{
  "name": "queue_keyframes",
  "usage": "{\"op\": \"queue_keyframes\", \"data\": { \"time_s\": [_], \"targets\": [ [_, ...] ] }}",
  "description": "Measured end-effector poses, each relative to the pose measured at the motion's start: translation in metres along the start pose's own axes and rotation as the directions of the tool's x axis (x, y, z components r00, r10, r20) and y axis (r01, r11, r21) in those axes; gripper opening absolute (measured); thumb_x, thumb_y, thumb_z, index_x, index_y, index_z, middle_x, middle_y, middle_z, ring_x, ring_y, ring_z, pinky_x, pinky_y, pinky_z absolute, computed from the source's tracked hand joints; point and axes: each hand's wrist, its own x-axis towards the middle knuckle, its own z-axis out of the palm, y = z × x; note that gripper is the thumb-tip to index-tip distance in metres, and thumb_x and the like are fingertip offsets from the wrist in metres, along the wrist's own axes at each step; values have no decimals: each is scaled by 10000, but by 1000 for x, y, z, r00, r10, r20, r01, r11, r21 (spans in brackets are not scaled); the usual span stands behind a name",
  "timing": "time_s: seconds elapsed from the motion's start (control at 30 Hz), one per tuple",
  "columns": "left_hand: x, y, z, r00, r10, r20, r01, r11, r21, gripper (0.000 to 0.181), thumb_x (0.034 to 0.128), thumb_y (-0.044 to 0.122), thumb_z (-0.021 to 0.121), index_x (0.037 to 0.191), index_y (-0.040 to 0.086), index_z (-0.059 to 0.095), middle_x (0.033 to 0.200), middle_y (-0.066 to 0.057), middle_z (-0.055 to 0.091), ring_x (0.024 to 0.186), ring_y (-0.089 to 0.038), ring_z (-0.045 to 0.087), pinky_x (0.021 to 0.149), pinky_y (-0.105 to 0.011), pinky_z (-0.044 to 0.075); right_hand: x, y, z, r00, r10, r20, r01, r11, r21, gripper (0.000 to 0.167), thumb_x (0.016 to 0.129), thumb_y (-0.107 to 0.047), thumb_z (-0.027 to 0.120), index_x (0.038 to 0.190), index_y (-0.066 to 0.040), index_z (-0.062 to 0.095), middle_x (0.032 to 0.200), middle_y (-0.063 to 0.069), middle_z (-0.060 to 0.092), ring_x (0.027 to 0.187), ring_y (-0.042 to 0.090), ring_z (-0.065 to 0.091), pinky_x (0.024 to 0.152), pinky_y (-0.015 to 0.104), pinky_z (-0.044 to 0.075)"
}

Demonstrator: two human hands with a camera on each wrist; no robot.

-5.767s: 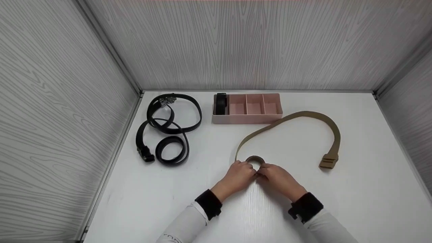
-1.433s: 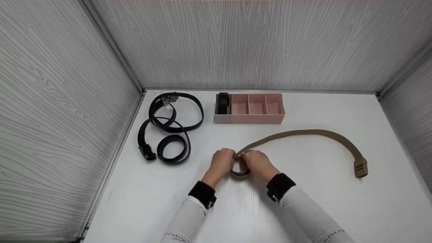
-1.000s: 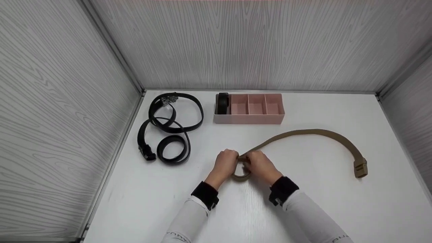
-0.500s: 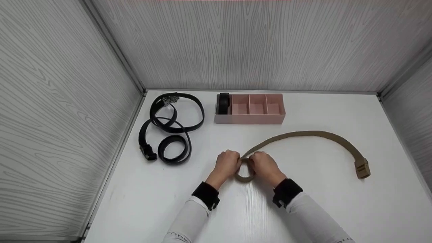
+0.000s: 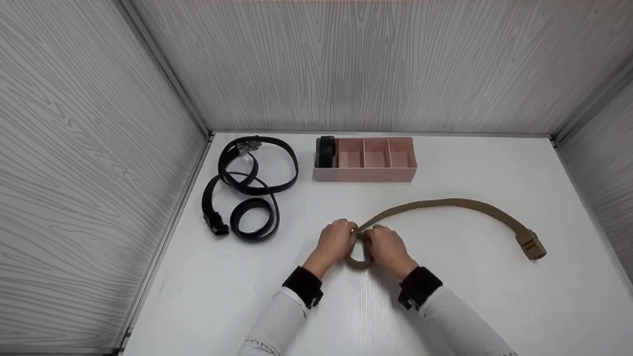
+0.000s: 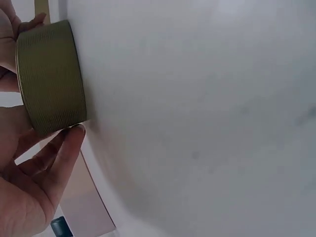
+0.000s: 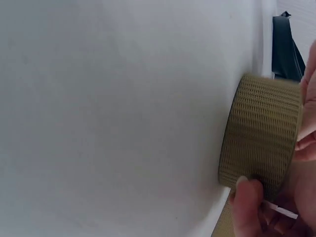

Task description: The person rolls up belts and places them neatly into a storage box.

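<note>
A tan webbing belt (image 5: 457, 202) lies on the white table, partly rolled into a coil (image 6: 52, 79) that stands on its edge. My left hand (image 5: 336, 241) grips the coil's left side, and the fingertips (image 6: 75, 133) press its edge in the left wrist view. On the opposite side my right hand (image 5: 390, 251) pinches the coil; in the right wrist view a thumb or finger (image 7: 246, 200) lies against the ribbed webbing. From the coil the loose strap arcs away to the right, ending in a tan buckle (image 5: 531, 245). The inner turns are mostly hidden by my hands.
Behind my hands stands a pink box (image 5: 366, 174) with several compartments. A rolled black belt (image 5: 326, 152) sits in its leftmost compartment. Loosely looped black belts (image 5: 284, 187), with a metal buckle and a black buckle, lie at the left. Panels (image 5: 376, 69) border the table.
Since the oldest frame, the coil has turned to the near side of my hands. The strap has swung away from the pink box, and its buckle has slid right and slightly nearer.
</note>
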Motion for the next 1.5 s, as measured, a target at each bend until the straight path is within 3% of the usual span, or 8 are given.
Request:
{"op": "queue_keyframes", "data": {
  "time_s": [0.1, 0.37, 0.53, 0.73, 0.9, 1.03, 1.27, 1.5],
  "targets": [
    [1, 1, 0, 999, 37, -8, -36, 998, 45, 104, 848, 80, 674, 867, 132, 762, 792, -19, 683, 720, -197, 656, 593, -339, 514, -1, 1, 3, 999, -49, -5, 49, 999, 4, 84, 904, -30, 655, 926, -52, 734, 856, 83, 667, 758, 281, 667, 619, 405, 534],
    [2, 0, 0, 1000, 3, -24, -1, 997, 72, 90, 791, 33, 659, 791, 117, 690, 748, -50, 658, 677, -232, 644, 557, -368, 498, -1, 1, -10, 980, 181, 86, -191, 973, 133, 170, 851, -59, 681, 685, -89, 659, 591, -26, 556, 540, 142, 518, 521, 317, 440],
    [2, 2, -2, 999, 20, 47, -24, 997, 75, 82, 804, 72, 691, 851, 139, 702, 763, -29, 616, 691, -216, 625, 560, -354, 485, -1, 2, -10, 995, 97, 26, -98, 994, 50, 210, 825, 1, 675, 636, -85, 646, 603, -7, 569, 554, 164, 534, 523, 355, 461],
    [4, 3, -1, 999, 27, 34, -32, 989, 143, 106, 865, 222, 712, 776, 169, 689, 711, 7, 618, 633, -189, 610, 495, -345, 453, -2, 7, -4, 1000, -18, -6, 18, 1000, 9, 140, 862, -4, 678, 736, -61, 660, 687, 26, 547, 604, 196, 543, 548, 374, 466],
    [3, 2, 1, 999, 27, 36, -33, 985, 170, 30, 866, 166, 678, 839, 159, 689, 730, -21, 668, 629, -213, 638, 466, -355, 450, -3, 11, -8, 995, 70, 76, -79, 990, 116, 55, 893, -51, 668, 852, -23, 691, 711, 15, 553, 625, 158, 526, 573, 334, 464],
    [1, 2, 1, 999, 9, 32, -15, 986, 167, 36, 843, 140, 671, 874, 157, 677, 755, -41, 688, 641, -236, 653, 469, -361, 458, -3, 11, -14, 985, 134, 104, -153, 969, 193, 86, 865, -9, 658, 780, -18, 670, 628, -8, 546, 563, 135, 514, 527, 299, 446],
    [4, 6, 0, 998, 1, 57, -9, 990, 138, 62, 851, 155, 671, 826, 126, 719, 757, -24, 580, 627, -199, 600, 526, -335, 478, -3, 13, -11, 995, 85, 49, -91, 986, 139, 178, 830, 52, 647, 692, -61, 636, 601, -23, 520, 554, 135, 495, 520, 305, 435],
    [6, 7, 0, 997, 39, 65, -43, 997, 61, 64, 863, 116, 663, 921, 119, 690, 776, -31, 640, 687, -178, 615, 558, -313, 476, -3, 15, -12, 997, 66, 46, -71, 990, 119, 124, 870, 1, 650, 966, -27, 723, 811, 53, 630, 695, 178, 553, 636, 359, 481]
  ]
}}
